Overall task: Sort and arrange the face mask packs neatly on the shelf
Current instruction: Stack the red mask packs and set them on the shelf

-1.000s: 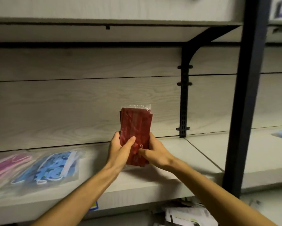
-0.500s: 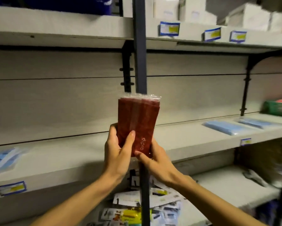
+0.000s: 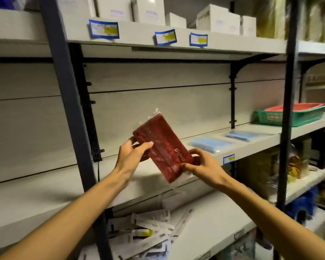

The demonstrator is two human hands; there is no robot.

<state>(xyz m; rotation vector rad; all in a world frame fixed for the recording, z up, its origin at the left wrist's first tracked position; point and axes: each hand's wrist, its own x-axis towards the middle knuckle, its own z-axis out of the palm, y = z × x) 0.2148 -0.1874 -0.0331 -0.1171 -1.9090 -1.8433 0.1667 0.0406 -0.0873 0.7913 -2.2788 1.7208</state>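
I held the red mask pack (image 3: 162,147) tilted in the air in front of the middle shelf (image 3: 251,150), both hands on it. My left hand (image 3: 131,153) pinched its upper left edge, thumb on the front and fingers (image 3: 132,138) curled behind; my right hand (image 3: 202,164) pinched the lower right corner between thumb and fingers. To the right on that shelf lay two flat light-blue mask packs (image 3: 207,143), the nearer one just beside my right hand, and further along stood a green basket (image 3: 281,117) with a red one nested inside. A dark upright post (image 3: 71,113) rose just left of my left arm, and another post (image 3: 287,109) crossed in front of the basket. White boxes (image 3: 218,20) lined the top shelf above blue-edged price labels (image 3: 165,36). Loose paper-backed packets (image 3: 148,233) lay heaped on the shelf below
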